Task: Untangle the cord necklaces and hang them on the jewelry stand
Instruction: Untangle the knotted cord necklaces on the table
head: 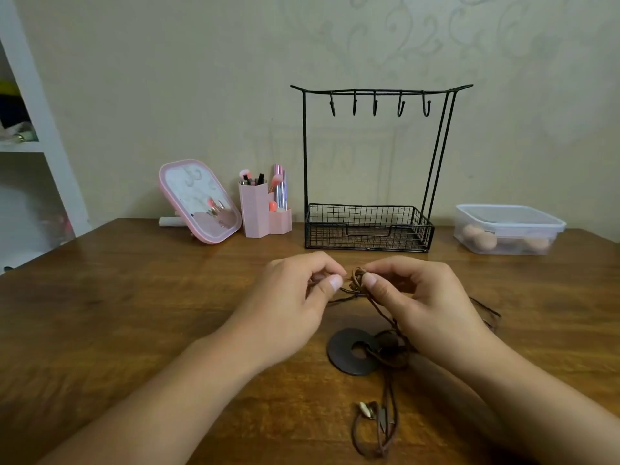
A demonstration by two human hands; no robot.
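My left hand (pixel 295 293) and right hand (pixel 416 297), fingers curled and thumbs up, pinch the knotted cord necklaces (pixel 357 280) above the wooden table (pixel 134 297), before the jewelry stand (pixel 369 226); disc pendant (pixel 345 352) lies below.

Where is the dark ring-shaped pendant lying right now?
In the head view the dark ring pendant lies flat on the wooden table, just below and between the left hand and right hand, with brown cords crossing its right edge.
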